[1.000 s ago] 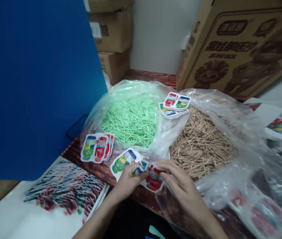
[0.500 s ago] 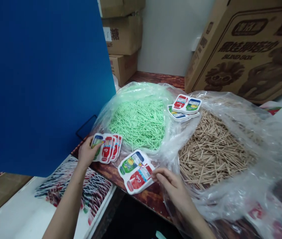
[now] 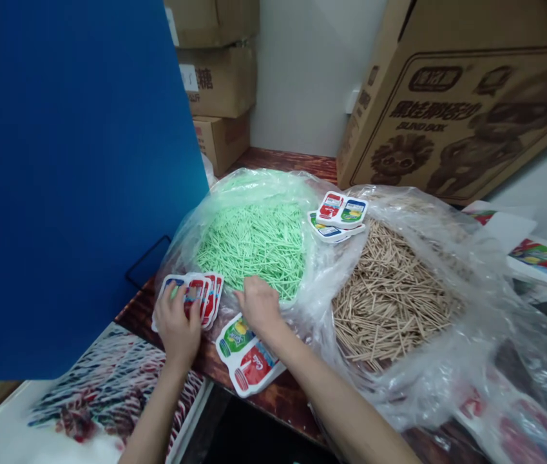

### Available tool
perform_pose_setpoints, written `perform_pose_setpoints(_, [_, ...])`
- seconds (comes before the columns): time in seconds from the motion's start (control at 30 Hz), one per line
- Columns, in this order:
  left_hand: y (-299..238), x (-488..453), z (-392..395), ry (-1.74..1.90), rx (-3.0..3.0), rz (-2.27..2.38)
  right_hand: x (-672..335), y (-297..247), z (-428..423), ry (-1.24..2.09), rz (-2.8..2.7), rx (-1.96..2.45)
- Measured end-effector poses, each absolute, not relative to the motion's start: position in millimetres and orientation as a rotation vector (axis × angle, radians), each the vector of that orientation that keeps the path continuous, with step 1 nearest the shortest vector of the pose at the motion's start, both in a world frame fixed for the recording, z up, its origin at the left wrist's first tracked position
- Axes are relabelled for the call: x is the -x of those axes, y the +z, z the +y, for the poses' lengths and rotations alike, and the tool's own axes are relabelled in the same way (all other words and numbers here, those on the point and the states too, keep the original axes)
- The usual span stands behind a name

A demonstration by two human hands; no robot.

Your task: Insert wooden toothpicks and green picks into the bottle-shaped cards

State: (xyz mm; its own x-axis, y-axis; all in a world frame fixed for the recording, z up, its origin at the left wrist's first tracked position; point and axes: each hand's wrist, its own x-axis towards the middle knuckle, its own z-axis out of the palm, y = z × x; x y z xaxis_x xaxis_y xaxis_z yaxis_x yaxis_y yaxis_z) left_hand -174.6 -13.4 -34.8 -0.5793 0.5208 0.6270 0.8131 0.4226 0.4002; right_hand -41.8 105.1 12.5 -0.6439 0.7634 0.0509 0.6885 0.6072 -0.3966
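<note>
My left hand [image 3: 176,325] lies over a stack of soda-bottle-shaped printed cards [image 3: 212,296] at the table's left edge. Its fingers and thumb are apart, touching the top card. My right hand [image 3: 259,306] is closed at the near edge of a heap of thin light-green sticks [image 3: 254,238] in a clear plastic bag. What lies between its fingertips is hidden. Under that wrist, a second stack of the cards [image 3: 249,370], marked Cola and a green drink, is partly covered.
A bag of brown sticks [image 3: 389,303] lies right of the green ones. More cards [image 3: 343,209] rest between the bags. A blue panel [image 3: 75,180] stands left, a large carton [image 3: 447,116] back right, and stacked boxes [image 3: 225,80] behind.
My right hand has moved left and away from me, from the near card stack to the green sticks, and has closed. My left hand has shifted further over its stack. The view has turned slightly.
</note>
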Motion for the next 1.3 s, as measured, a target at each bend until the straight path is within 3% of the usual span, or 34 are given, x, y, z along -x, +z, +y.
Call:
perform_pose_setpoints(0.17, [-40,105,-20,-1.140,1.668,-2.182,49,9,118,0.485,-2.637,1.286])
perform_pose_setpoints(0.33, [-50,84,-15,-1.085,1.864,-2.235,14,26,153,0.599,-2.489,1.232])
perform_pose_setpoints(0.57, [-52,88,-12,-1.067,1.894,-2.229,-7,30,224,0.017,-2.477,1.231])
perform_pose_setpoints(0.8, [-51,87,-12,-1.080,1.884,-2.260,0,10,229,-0.187,-2.562,1.216])
perform_pose_setpoints(1.1, [-49,87,-13,-1.087,1.887,-2.266,7,15,236,-0.293,-2.621,1.328])
perform_pose_setpoints(1.3, [-52,88,-14,-1.108,1.880,-2.271,-2,36,246,-0.070,-2.618,1.416])
